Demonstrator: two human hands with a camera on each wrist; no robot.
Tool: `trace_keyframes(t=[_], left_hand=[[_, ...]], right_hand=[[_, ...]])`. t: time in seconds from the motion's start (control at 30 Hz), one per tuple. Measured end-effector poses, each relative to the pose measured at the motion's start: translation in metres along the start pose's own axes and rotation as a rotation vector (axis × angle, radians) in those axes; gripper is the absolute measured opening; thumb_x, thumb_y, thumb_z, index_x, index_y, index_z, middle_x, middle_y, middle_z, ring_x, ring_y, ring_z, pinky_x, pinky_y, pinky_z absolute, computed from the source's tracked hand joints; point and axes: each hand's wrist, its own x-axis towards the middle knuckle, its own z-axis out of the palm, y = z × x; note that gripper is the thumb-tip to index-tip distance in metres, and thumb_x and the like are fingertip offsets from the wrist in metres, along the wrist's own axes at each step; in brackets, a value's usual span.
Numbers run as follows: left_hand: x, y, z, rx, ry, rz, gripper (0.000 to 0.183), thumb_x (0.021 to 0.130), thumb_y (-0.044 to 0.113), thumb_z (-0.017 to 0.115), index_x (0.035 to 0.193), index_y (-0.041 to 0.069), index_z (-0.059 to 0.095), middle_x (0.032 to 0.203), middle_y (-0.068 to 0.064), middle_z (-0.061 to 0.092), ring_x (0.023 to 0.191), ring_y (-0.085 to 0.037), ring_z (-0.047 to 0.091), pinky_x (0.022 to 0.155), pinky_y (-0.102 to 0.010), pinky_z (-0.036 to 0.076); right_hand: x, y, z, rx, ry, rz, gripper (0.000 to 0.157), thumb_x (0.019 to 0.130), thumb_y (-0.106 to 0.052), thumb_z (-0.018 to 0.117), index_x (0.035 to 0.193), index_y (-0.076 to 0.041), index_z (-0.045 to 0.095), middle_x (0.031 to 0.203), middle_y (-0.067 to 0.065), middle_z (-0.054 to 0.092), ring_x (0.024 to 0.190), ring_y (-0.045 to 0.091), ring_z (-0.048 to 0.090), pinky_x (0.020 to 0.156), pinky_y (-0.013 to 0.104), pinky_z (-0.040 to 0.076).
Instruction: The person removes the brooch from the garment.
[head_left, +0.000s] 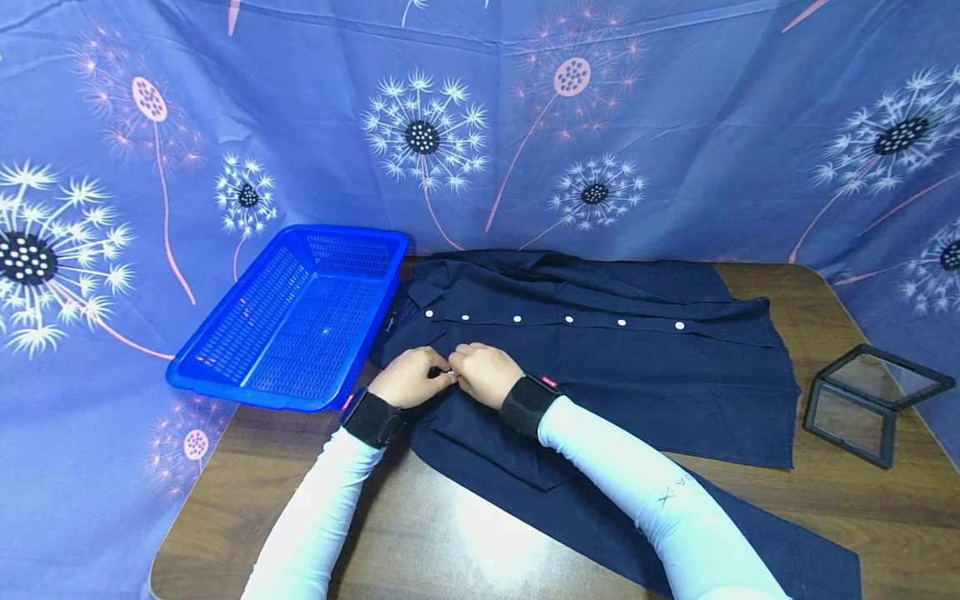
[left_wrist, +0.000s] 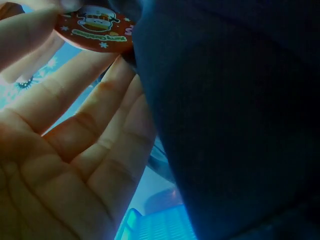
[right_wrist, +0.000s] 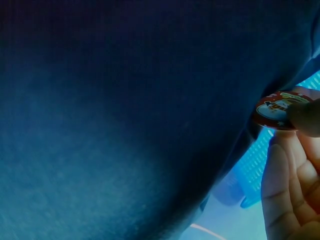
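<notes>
A dark navy shirt (head_left: 600, 367) with white buttons lies spread on the table. Near its collar end, my left hand (head_left: 407, 377) and right hand (head_left: 486, 373) meet fingertip to fingertip. Between them is a small round red badge (left_wrist: 97, 27) with a cartoon figure and "Merry Christmas" lettering, set against the edge of the raised cloth. In the left wrist view, my left thumb and fingers pinch it. My right thumb lies over the badge (right_wrist: 274, 111) in the right wrist view, with fingers beneath it. Cloth fills much of both wrist views.
A blue plastic basket (head_left: 395, 275) stands left of the shirt. At the table's right side lies a black hinged frame (head_left: 847, 450) with clear panels. One sleeve (head_left: 810, 533) stretches toward the front right. A patterned cloth (head_left: 495, 125) hangs behind the table.
</notes>
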Motion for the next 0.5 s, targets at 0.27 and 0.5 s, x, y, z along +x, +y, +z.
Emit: trace_keyframes(t=[0.27,0.5], left_hand=[[-0.001,0.0,-0.003,-0.022,-0.021,0.002,0.017,0.089,0.022,0.068,0.094,0.008,0.076,0.095,-0.008,0.073,0.093,-0.022,0.067,0.084,-0.039,0.053],[-0.002,-0.002,-0.003,-0.008,-0.044,-0.017,0.022,0.089,0.025,0.069,0.095,0.005,0.075,0.096,-0.009,0.073,0.094,-0.023,0.067,0.086,-0.04,0.054]], right_hand=[[0.0,0.002,-0.002,0.047,-0.022,-0.02,0.012,0.078,-0.006,0.074,0.077,-0.012,0.063,0.078,0.001,0.063,0.074,0.019,0.061,0.068,0.033,0.051],[0.003,0.013,-0.011,0.243,-0.134,0.02,0.01,0.085,-0.015,0.073,0.078,-0.014,0.067,0.076,-0.002,0.059,0.068,0.009,0.055,0.064,0.023,0.045]])
